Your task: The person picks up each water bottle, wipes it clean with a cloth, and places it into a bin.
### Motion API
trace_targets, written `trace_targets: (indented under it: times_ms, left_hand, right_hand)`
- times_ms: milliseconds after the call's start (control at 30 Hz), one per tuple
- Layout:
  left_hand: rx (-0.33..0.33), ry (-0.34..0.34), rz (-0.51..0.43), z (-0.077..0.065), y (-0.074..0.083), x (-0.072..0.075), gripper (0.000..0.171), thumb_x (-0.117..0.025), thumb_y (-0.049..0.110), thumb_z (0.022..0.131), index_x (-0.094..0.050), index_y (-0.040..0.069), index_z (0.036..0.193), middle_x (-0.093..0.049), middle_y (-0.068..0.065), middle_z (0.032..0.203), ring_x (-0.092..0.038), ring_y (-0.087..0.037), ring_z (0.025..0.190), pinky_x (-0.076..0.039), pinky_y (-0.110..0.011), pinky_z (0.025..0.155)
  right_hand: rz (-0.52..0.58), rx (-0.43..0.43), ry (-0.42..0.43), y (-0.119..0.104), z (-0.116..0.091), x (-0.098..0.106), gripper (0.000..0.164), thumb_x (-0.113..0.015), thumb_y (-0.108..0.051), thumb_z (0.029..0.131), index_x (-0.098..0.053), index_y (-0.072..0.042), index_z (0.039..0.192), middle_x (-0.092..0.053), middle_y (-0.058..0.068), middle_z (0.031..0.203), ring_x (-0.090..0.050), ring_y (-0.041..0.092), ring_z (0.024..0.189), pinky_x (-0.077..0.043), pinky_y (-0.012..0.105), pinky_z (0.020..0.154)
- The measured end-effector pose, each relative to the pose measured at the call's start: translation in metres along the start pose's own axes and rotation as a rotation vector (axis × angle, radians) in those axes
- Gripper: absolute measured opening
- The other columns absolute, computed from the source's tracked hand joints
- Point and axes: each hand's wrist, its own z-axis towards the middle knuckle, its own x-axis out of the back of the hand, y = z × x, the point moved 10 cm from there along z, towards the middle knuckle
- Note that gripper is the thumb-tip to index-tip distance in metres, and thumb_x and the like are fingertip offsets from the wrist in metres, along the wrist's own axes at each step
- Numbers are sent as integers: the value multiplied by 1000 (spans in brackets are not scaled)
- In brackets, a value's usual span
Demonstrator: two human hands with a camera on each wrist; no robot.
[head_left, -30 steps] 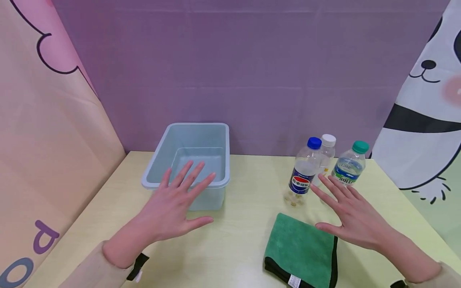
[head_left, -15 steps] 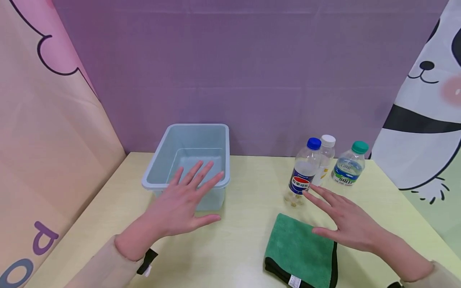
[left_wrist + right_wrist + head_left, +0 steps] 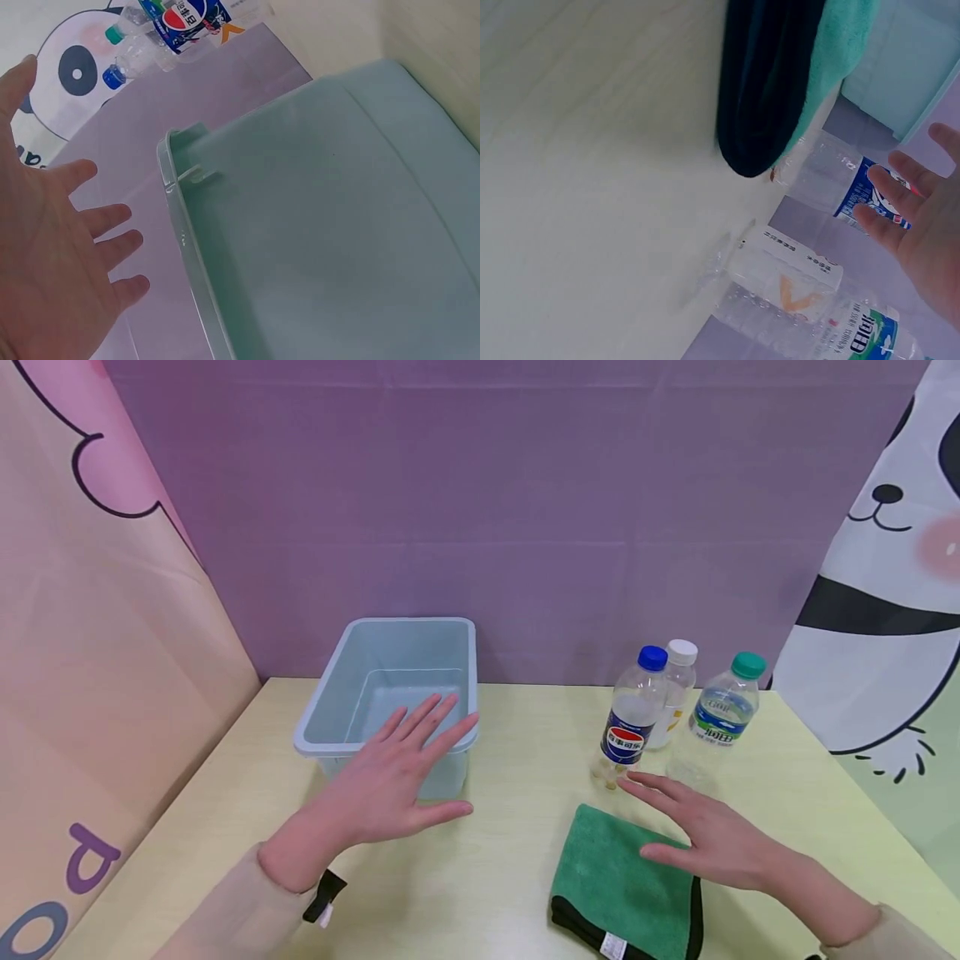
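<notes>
My left hand (image 3: 378,789) hovers with fingers spread in front of the pale blue plastic bin (image 3: 442,772), holding nothing; the left wrist view has the hand (image 3: 56,255) beside the bin's rim (image 3: 187,247). Over the folded green cloth (image 3: 615,877) is my right hand (image 3: 712,835), its fingers extended and its grasp empty. Just beyond its fingertips stands a clear bottle with a blue cap and Pepsi-type label (image 3: 626,735). Behind that stands a white-capped bottle (image 3: 681,677). A green-capped bottle (image 3: 723,710) is to the right.
All these things stand or lie on a light wood table (image 3: 525,760). A purple cloth backdrop (image 3: 525,527) rises at its far edge. Printed curtains flank it, with a panda figure (image 3: 877,693) on the right.
My left hand has shifted right and slightly up in the head view. My right hand has drifted left and down, away from the green-capped bottle toward the cloth.
</notes>
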Motion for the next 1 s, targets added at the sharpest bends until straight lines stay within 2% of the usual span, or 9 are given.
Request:
trace_targets:
  times_ms: [367,600,733,1000]
  left_hand:
    - [-86,10,-95,15,9,-3,85,-48,67,90,-21,21,156,-15,-5,161,-20,-25,144,-19,-48,115]
    - [-107,21,-147,23,13,-4,84,-51,65,91,-22,21,155,-18,-5,160,-20,-22,145,-18,-46,116]
    - [-107,12,-187,29,13,-5,85,-53,65,90,-21,23,156,-17,-3,160,-18,-20,145,-19,-44,116]
    - [-64,-41,-265,40,11,-14,86,-59,62,87,-19,29,156,-18,-1,160,-21,-22,144,-29,-47,112]
  right_hand:
    - [156,-64,-118,6,3,-23,64,-62,-45,93,-40,-24,149,-41,7,148,-45,34,129,-46,58,92]
    - [127,-30,-112,7,3,-29,64,-63,-47,92,-42,-21,147,-43,6,146,-47,31,127,-48,54,91]
    - [132,-23,-124,7,4,-33,65,-63,-49,91,-43,-20,146,-43,6,145,-48,32,127,-47,53,91]
    - [180,-30,-168,9,9,-41,70,-63,-54,89,-44,-18,146,-44,8,145,-47,31,127,-46,55,94]
